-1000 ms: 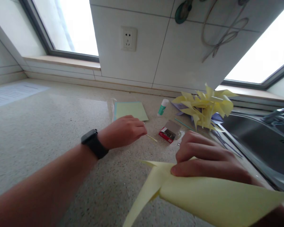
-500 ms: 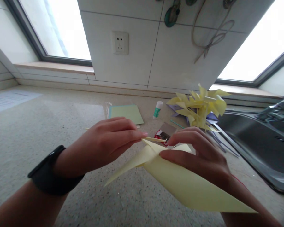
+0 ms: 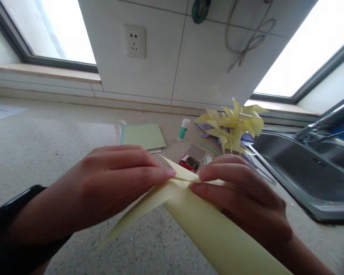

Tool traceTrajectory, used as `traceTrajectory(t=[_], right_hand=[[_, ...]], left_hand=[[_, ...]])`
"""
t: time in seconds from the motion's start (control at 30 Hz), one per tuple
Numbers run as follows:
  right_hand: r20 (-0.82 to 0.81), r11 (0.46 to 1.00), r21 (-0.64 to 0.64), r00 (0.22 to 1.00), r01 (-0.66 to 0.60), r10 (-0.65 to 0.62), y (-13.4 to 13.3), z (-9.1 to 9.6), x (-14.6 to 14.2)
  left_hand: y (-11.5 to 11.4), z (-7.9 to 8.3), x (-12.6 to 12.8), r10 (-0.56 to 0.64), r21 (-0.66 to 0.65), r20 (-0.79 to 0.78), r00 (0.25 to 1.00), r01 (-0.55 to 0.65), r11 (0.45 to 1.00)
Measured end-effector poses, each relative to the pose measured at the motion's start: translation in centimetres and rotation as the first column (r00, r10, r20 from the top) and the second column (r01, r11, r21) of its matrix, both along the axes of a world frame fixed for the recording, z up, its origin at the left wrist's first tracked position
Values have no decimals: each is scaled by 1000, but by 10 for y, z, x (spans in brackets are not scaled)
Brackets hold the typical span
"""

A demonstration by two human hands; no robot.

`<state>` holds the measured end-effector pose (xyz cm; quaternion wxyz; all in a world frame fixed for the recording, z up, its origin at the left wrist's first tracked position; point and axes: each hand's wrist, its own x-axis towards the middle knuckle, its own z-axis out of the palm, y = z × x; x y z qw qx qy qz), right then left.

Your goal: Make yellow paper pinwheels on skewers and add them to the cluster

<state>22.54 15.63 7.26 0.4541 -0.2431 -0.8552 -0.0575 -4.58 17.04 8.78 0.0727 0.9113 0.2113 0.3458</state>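
Observation:
A pale yellow pinwheel paper [image 3: 209,233] is held up over the counter, its flaps bent in toward the centre. Thumb and fingers of my left hand [image 3: 123,179] are closed on a flap at the left of the centre. My right hand [image 3: 243,194] pinches the paper just right of the centre, thumb below and fingertips above. One pointed flap hangs down to the left, and a broad one stretches toward me at lower right. Just behind the fingers lies an open red box [image 3: 189,163] of small metal pins or fasteners.
A stack of green paper [image 3: 143,136] and a glue stick [image 3: 184,129] stand behind the hands. Yellow pinwheels [image 3: 235,126] are heaped at back right over purple paper. A thin green stick [image 3: 209,148] lies nearby. The steel sink [image 3: 292,172] is at right.
My left hand has come down and pressed its flap nearer the centre, while a pointed flap now shows behind it. The paper sits closer to me, and the view has shifted right.

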Motion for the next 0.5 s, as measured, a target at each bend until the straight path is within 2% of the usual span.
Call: traceTrajectory(t=[0.27, 0.5], right_hand=[[3, 1000, 10, 1000, 25, -25, 1, 0, -1], [-9, 999, 34, 1000, 1, -1, 4, 0, 0]], left_hand=[[-2, -5, -3, 61, 16, -19, 998, -60, 998], [-1, -5, -4, 53, 11, -75, 996, -52, 999]])
